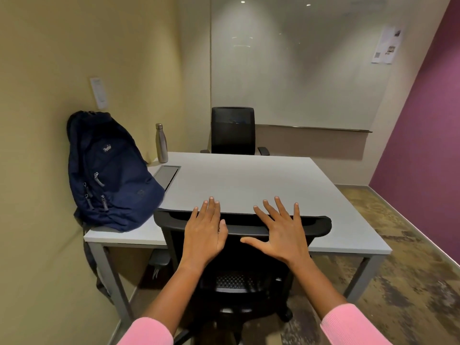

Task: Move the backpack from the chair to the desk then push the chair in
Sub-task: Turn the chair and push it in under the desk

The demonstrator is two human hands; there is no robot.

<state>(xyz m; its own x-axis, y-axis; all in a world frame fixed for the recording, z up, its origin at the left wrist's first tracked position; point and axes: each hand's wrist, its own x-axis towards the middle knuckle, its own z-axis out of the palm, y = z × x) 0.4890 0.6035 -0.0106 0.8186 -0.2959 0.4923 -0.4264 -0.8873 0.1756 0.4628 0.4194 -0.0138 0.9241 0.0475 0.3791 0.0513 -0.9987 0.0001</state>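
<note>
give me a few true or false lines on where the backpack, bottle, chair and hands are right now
1. The backpack sits on the desk. True.
2. The metal bottle lies on its side. False: it stands upright.
3. The left hand and right hand are open on the top of the near chair. True.
4. The right hand grips a backpack strap. False: it holds nothing.
5. The far chair holds the backpack. False: no bag is on it.

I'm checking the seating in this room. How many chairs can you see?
2. One black chair is at the desk's near edge, under both open hands; a second chair stands at the far side. Others could be out of view.
</note>
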